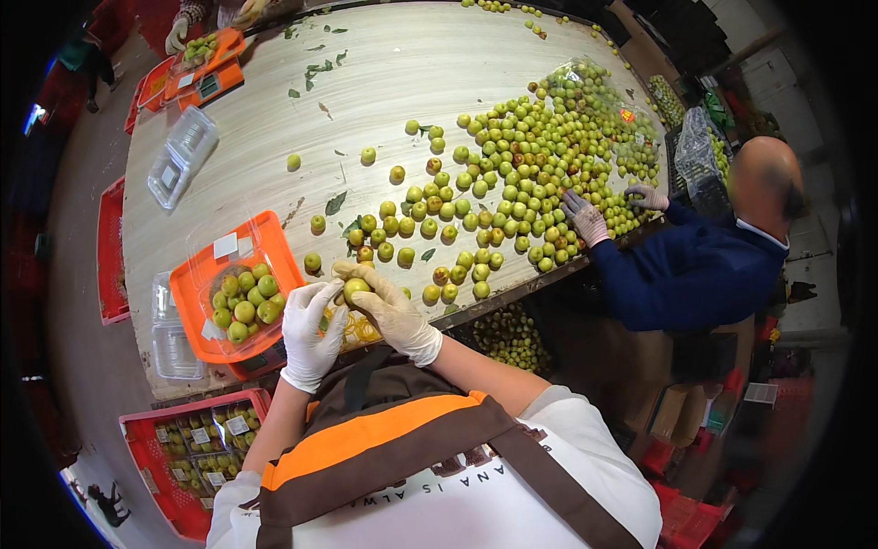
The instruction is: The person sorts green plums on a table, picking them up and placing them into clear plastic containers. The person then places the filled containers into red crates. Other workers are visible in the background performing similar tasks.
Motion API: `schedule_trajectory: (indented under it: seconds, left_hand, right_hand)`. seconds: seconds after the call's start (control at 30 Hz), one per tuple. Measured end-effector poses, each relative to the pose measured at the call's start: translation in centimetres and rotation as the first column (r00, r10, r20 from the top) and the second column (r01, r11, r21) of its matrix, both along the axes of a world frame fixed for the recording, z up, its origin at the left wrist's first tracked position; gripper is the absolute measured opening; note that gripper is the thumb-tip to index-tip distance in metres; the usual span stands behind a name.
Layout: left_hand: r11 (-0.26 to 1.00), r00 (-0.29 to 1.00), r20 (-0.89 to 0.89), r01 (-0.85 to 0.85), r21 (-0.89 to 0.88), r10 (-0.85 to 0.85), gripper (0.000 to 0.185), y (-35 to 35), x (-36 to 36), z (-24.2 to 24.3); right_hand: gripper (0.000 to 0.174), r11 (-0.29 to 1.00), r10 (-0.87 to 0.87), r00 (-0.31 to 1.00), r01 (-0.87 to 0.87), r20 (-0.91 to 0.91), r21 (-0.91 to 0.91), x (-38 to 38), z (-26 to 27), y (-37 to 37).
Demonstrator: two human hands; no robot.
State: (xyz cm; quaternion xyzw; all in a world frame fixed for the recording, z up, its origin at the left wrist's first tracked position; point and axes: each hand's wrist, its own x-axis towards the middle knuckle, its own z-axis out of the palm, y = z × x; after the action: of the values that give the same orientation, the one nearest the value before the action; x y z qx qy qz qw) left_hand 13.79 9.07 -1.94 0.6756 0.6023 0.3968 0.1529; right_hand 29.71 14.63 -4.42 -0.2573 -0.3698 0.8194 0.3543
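Note:
My right hand (pixel 394 309), in a cream glove, grips a small round green fruit (pixel 356 291) near the table's front edge. Close against its left side are the fingertips of my left hand (pixel 312 336), in a white glove; whether they pinch anything is hidden. Left of my hands, an orange weighing scale (pixel 185 285) bears an open clear plastic clamshell (pixel 206 274). Several green fruits (pixel 244 312), some brown-tinged, fill one half of it. Yellow rubber bands (pixel 361 328) lie beneath my hands. Loose fruits (pixel 405 257) lie just beyond.
A large fruit heap (pixel 528 165) covers the table's right part, where a co-worker's gloved hand (pixel 588 218) touches it. Empty clamshells (pixel 182 156) lie at left. A second orange scale (pixel 212 72) stands far left. Below, a red crate (pixel 195 460) holds packed, labelled clamshells.

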Motion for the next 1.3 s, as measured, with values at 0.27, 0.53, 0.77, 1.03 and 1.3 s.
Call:
schedule_trajectory:
  seconds: [0.27,0.53,0.77,1.03,1.3]
  left_hand:
    - [0.955,0.964,0.058,0.266,-0.135,-0.26,0.026,4.9,5.3,-1.7]
    - [0.735,0.767,0.019,0.621,-0.273,-0.641,0.023,16.4,17.9,-5.9]
    - [0.729,0.737,-0.129,0.598,-0.332,-0.664,0.029,27.1,30.9,-12.6]
    - [0.762,0.676,-0.361,0.516,-0.391,-0.642,0.022,36.2,39.2,-16.4]
    - [0.716,0.719,-0.205,0.532,-0.452,-0.664,0.026,34.8,35.2,-15.9]
  right_hand:
    - [0.033,0.811,-0.534,0.524,0.539,0.663,0.228,21.9,-11.8,-6.2]
    - [0.076,0.812,-0.575,-0.358,-0.138,0.736,0.567,33.7,-12.6,1.4]
    - [0.086,0.872,-0.478,-0.453,-0.138,0.753,0.47,30.3,-16.3,12.1]
    - [0.053,0.774,-0.628,0.198,0.055,0.753,0.631,27.0,-11.0,9.9]
    - [0.028,0.774,-0.631,-0.275,-0.15,0.726,0.616,38.9,-13.6,18.5]
